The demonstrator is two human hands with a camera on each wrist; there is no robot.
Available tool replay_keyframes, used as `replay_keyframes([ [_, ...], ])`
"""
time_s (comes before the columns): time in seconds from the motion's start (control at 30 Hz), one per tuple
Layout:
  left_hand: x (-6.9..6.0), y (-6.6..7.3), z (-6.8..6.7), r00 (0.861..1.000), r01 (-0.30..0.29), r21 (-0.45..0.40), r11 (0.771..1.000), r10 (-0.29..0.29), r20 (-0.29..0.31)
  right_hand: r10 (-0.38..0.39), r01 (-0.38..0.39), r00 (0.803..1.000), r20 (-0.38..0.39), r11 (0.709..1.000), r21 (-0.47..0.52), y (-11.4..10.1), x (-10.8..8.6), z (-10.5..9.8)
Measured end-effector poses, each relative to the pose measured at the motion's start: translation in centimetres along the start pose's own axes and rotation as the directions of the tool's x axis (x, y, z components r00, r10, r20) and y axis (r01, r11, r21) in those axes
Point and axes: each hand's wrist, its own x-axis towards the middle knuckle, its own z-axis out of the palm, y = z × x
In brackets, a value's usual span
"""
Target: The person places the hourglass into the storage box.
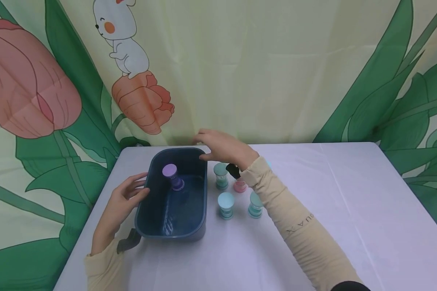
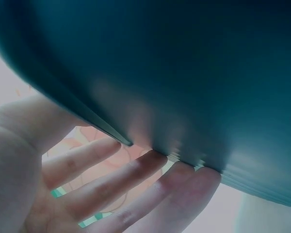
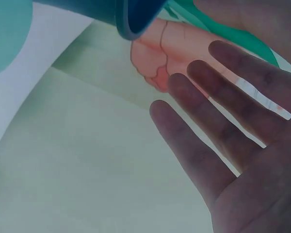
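A dark blue plastic bin (image 1: 169,233) stands on the table at left of centre. Inside it is a purple hourglass-shaped piece (image 1: 172,176), which looks like a sand timer. My left hand (image 1: 125,198) is at the bin's left side; in the left wrist view, its fingertips (image 2: 206,177) touch the bin wall (image 2: 184,73). Over the bin's back right corner hovers my right hand (image 1: 227,147), fingers spread and holding nothing. Beside the bin stand similar teal pieces (image 1: 226,205) and a pink piece (image 1: 240,186), partly hidden by the right wrist.
A white cloth covers the table (image 1: 335,210). Directly behind its back edge hangs a curtain (image 1: 240,72) printed with a rabbit, a carrot, a tulip and leaves. A light blue bit (image 1: 268,163) shows behind the right sleeve.
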Motion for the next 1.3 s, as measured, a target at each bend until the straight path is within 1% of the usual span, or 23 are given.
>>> replay_keyframes([
  [0.17, 0.2, 0.0, 0.1, 1.0, 0.003, 0.006, 1.0, -0.003, 0.0, 0.017, -0.016, 0.999, -0.028, 0.999, 0.035, 0.8, -1.5, -0.3],
  [0.3, 0.3, 0.0, 0.3, 1.0, 0.001, 0.012, 1.0, -0.001, 0.0, 0.037, -0.035, 0.998, -0.05, 0.999, 0.04, 1.7, -2.6, 0.0],
  [0.47, 0.3, 0.0, 0.4, 1.0, 0.002, 0.004, 1.0, -0.003, 0.004, 0.079, -0.076, 0.995, -0.061, 0.995, 0.058, 3.1, -4.0, 0.3],
  [0.63, 0.1, 0.1, 0.3, 1.0, 0.007, 0.003, 1.0, -0.007, 0.002, 0.12, -0.114, 0.99, -0.068, 0.99, 0.088, 4.1, -5.3, 0.2],
  [0.93, -0.1, -0.2, 0.0, 1.0, 0.025, 0.009, 1.0, -0.025, -0.008, 0.173, -0.161, 0.98, -0.097, 0.979, 0.123, 5.9, -7.6, 0.0],
  [1.13, 0.0, -0.1, 0.0, 1.0, 0.022, 0.01, 1.0, -0.022, -0.012, 0.212, -0.195, 0.971, -0.115, 0.971, 0.14, 6.8, -9.0, 0.6],
  [1.3, 0.1, -0.1, 0.0, 1.0, 0.019, 0.012, 1.0, -0.019, -0.01, 0.264, -0.245, 0.958, -0.111, 0.957, 0.156, 7.5, -10.1, 1.2],
])
